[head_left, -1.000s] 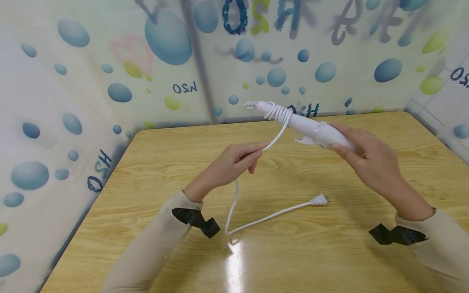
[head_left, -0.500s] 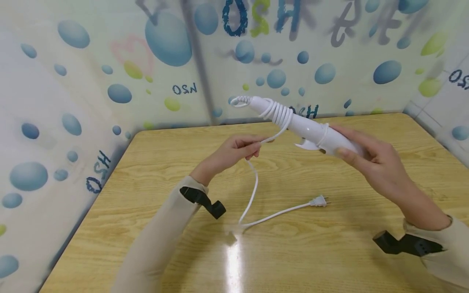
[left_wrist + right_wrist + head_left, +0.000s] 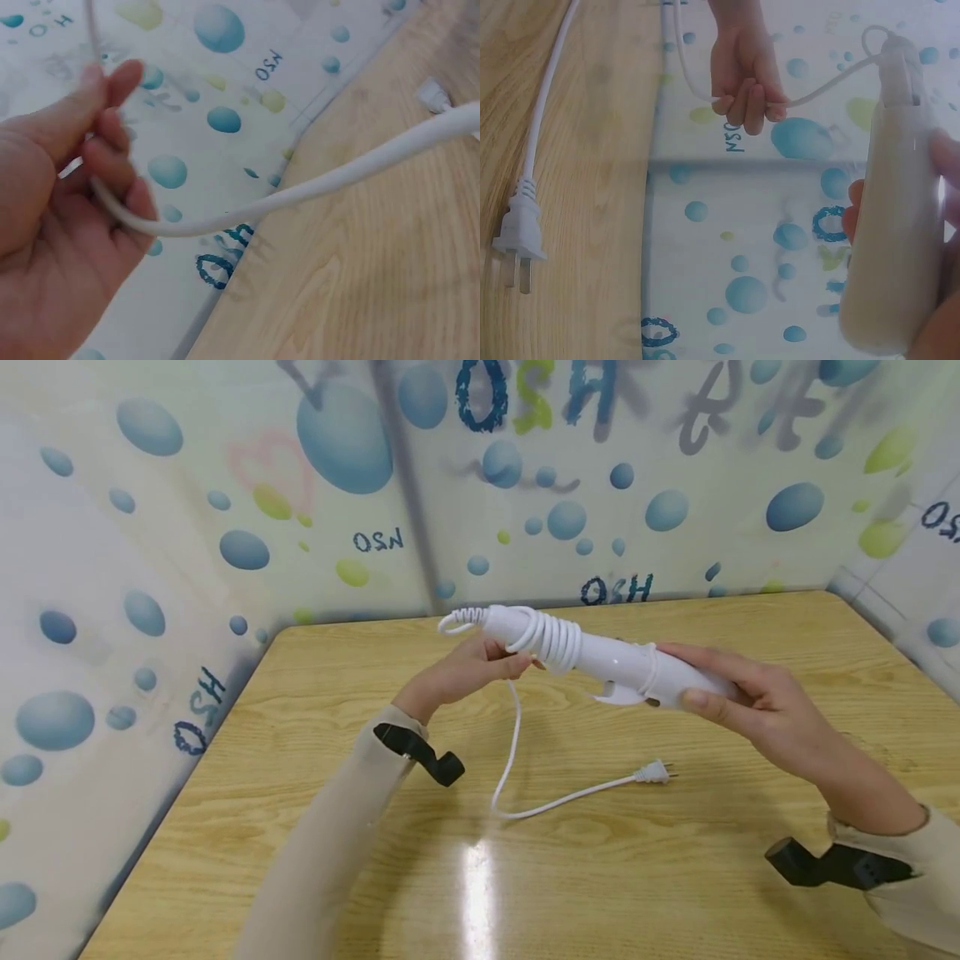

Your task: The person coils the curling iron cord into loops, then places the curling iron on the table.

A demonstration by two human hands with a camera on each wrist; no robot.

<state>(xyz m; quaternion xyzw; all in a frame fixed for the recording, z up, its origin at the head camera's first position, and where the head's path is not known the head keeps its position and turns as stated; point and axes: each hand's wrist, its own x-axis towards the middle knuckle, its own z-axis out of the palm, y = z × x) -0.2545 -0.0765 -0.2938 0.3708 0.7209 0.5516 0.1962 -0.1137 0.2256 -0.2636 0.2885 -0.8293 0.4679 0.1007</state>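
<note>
Behind the table and along its left edge, a wall cover (image 3: 450, 510) is seen, printed with blue and green bubbles and with letters. In front of it the wooden table (image 3: 300, 710) is placed; one bright reflection is shown on its surface. Both arms are covered by beige sleeves (image 3: 330, 835), and around each sleeve a black strap (image 3: 870, 866) is worn.

A white appliance (image 3: 622, 664) is held in the air over the far half of the table, its narrow end directed to the left. Its wide end is gripped by the right hand (image 3: 772, 710), with the thumb and the fingers set on opposite sides. Below the narrow end, a white cord (image 3: 513, 735) is pinched by the left hand (image 3: 472, 668), whose fingers are curled.

Several turns of the cord are wound around the appliance near its narrow end. From the left hand the cord is hung down to the table, where it is bent toward the right edge. There it is ended by a white plug (image 3: 654, 772), whose two prongs are pointed to the right edge.
</note>
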